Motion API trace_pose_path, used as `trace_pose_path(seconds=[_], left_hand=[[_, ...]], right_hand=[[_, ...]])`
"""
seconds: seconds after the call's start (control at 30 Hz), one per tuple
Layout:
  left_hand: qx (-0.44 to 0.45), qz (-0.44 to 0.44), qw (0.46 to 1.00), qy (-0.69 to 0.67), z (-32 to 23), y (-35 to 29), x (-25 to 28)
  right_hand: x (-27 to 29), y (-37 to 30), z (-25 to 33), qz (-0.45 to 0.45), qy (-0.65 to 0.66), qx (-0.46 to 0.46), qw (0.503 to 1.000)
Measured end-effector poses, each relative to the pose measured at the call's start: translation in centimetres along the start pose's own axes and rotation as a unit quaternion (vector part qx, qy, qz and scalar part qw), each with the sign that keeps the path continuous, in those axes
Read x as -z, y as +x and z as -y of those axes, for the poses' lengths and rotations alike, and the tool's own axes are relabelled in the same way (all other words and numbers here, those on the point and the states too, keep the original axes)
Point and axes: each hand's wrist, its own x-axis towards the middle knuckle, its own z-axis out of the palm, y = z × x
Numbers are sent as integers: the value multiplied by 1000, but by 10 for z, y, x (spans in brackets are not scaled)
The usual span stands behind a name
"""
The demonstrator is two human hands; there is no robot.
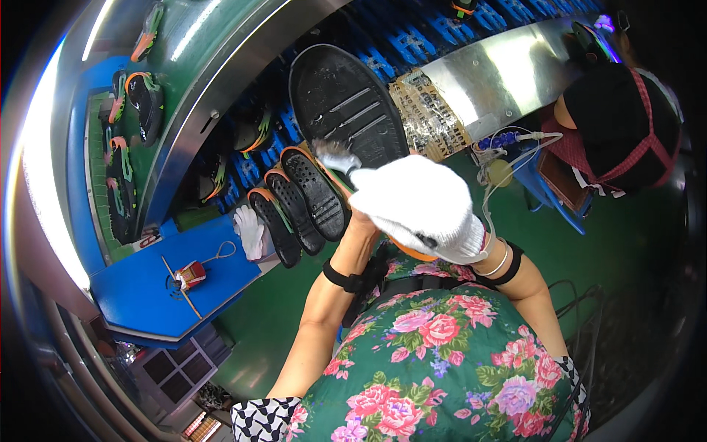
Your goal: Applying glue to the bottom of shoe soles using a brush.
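Observation:
A white knitted glove covers my right hand (420, 206), which is closed around a brush (337, 156) with greyish bristles. The brush tip is over the lower edge of a large black tray (346, 103). My bare left hand (362, 222) sits just under the glove, gripping a shoe (411, 252) of which only orange edges show. The glove hides most of that shoe and my left fingers. Left of my hands, several black shoe pieces with orange rims (315, 188) stand side by side, tilted.
Far left is a blue table (169, 283) with a small red container (190, 277) and a white glove (250, 232). Shoes (144, 104) lie on a green conveyor beyond a metal rail (202, 110). A co-worker (618, 125) sits at right, near hanging cables (508, 158).

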Motion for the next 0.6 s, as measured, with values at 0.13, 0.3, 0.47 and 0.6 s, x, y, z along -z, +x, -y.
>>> trace_pose_path(seconds=[0.13,0.3,0.47,0.6], left_hand=[[21,-23,998,-53,-7,-1,0],[75,-171,972,140,-11,-10,21],[39,-59,996,-49,-11,-7,21],[31,-54,997,39,-12,-4,2]], right_hand=[[12,-2,-7,11,129,-55,990],[3,-14,-5,34,22,-16,999],[9,-20,-9,31,166,-112,979],[13,-17,-8,43,64,-56,995]])
